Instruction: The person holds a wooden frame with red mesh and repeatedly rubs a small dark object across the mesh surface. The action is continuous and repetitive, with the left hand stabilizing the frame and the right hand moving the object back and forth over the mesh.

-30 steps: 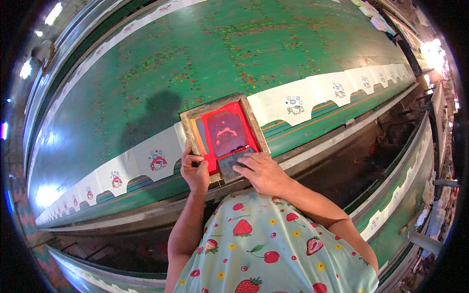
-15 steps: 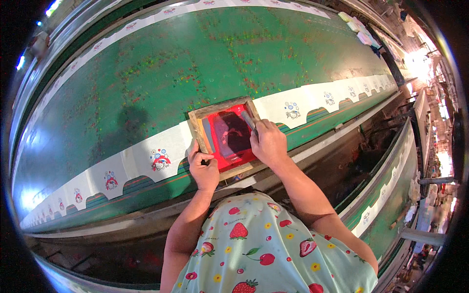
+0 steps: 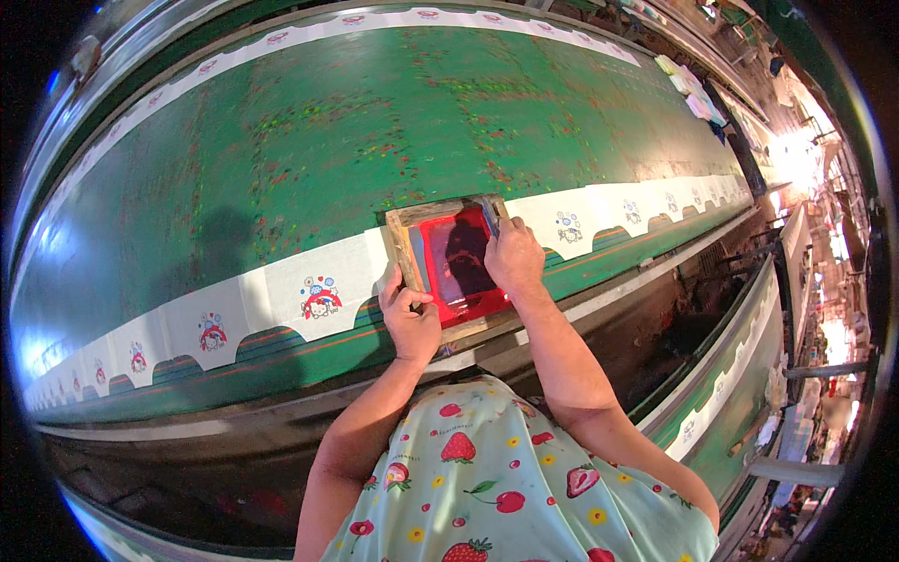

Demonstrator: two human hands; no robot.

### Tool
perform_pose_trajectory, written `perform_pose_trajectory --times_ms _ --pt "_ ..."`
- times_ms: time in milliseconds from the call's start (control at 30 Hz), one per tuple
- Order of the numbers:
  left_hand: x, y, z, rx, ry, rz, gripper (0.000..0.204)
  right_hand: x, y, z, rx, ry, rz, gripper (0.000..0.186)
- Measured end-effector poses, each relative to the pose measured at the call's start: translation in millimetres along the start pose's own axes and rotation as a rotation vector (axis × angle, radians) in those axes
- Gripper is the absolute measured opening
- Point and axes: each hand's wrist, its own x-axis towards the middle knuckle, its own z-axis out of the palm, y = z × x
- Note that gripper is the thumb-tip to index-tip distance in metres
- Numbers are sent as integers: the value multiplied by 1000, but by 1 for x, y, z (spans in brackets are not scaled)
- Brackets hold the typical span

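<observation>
A pale mint top is worn, sprinkled all over with red strawberries, cherries and tiny yellow flowers, filling the view around 6 o'clock. Both forearms are left bare from the elbows down. No rings, watch or gloves can be made out on the left hand or right hand.

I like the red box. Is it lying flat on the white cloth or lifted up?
Lying flat. The wooden frame sits level on the white strip, with the left hand on its near corner and the right hand inside it.
</observation>
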Motion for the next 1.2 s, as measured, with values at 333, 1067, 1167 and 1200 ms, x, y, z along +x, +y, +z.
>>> perform_pose_trajectory --times_ms 333,1067,1167,1200 --pt "0 2 -2 22 -20 -22 23 7 10 -9 216 -103 -517 31" --pt "3 17 -12 91 -27 -156 14 -45 77 -22 217 -182 -1102 36" --pt "4 20 -12 102 -35 -155 14 -54 83 -26 231 -212 -1100 40" --pt "5 21 -13 132 -34 -133 14 -55 84 -28 242 -212 -1100 41"
